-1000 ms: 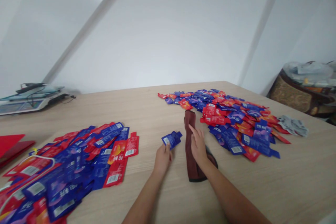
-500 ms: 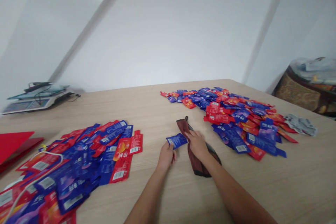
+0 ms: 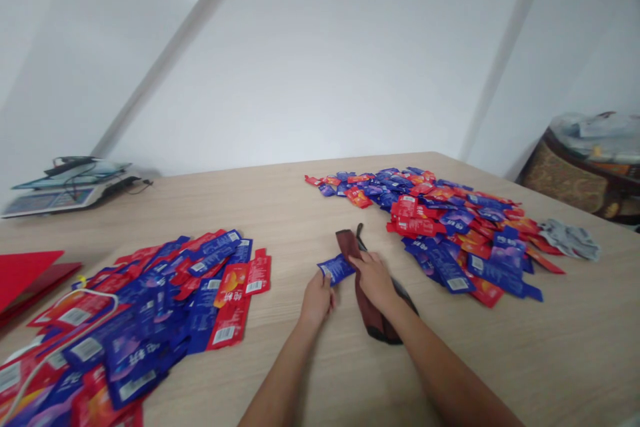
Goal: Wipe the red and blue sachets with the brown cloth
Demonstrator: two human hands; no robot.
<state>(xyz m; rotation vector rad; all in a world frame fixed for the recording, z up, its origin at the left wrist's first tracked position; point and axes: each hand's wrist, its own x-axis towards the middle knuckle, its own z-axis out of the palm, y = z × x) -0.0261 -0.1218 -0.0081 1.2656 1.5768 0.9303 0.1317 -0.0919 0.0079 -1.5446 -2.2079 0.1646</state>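
My left hand [image 3: 318,300] pinches the near left end of a small blue packet [image 3: 335,269], which has a white barcode label. The far right end of that packet reaches under the edge of a long brown cloth piece with black-trimmed ends [image 3: 367,312], perhaps a pouch or sleeve. My right hand [image 3: 376,278] grips this cloth near its middle, fingers bent over its upper side. A dark curved item [image 3: 406,295] shows beneath my right wrist, partly covered, and a black loop [image 3: 360,233] sticks out beyond the cloth.
Red and blue packets lie in a heap [image 3: 205,307] at left, with a white cord [image 3: 113,297] across it. Another heap [image 3: 440,220] spreads at right, beside a grey glove [image 3: 570,239]. A red folder [image 3: 27,273], a stack of papers [image 3: 70,183] and a patterned chair [image 3: 565,173] are farther out.
The brown cloth has shifted slightly, its lower end a little nearer to me and to the left. Slightly more of the blue packet's right end is covered by the cloth. Both hands keep their holds.
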